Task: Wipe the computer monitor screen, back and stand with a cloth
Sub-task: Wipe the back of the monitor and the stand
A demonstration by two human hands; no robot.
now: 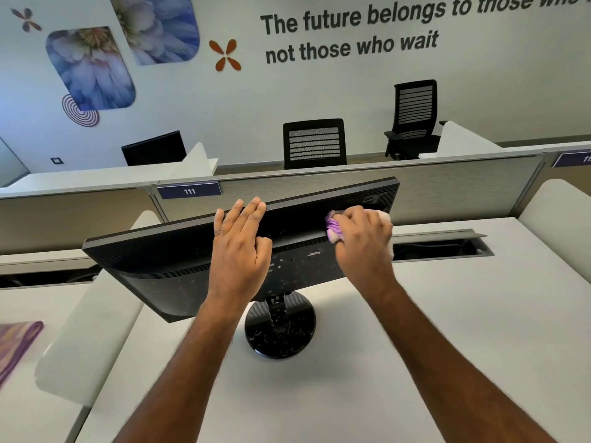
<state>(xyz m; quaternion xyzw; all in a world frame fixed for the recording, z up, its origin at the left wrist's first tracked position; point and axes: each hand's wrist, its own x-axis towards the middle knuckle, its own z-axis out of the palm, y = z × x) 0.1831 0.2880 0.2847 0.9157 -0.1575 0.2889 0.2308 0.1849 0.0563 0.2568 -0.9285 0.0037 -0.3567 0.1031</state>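
Observation:
A black monitor (160, 270) stands on the white desk with its back toward me, tilted. Its round glossy stand base (281, 330) is speckled with dust. My left hand (238, 251) lies flat on the back, fingers straight and reaching over the top edge. My right hand (363, 238) grips a bunched pink and purple cloth (334, 230) and presses it against the upper right of the monitor's back. The screen side is hidden from me.
A folded purple cloth (17, 343) lies at the left edge. White curved dividers (86, 340) flank the desk (447, 330). An open cable slot (441, 247) runs behind the monitor below a grey partition (463, 187). Black office chairs (315, 143) stand beyond.

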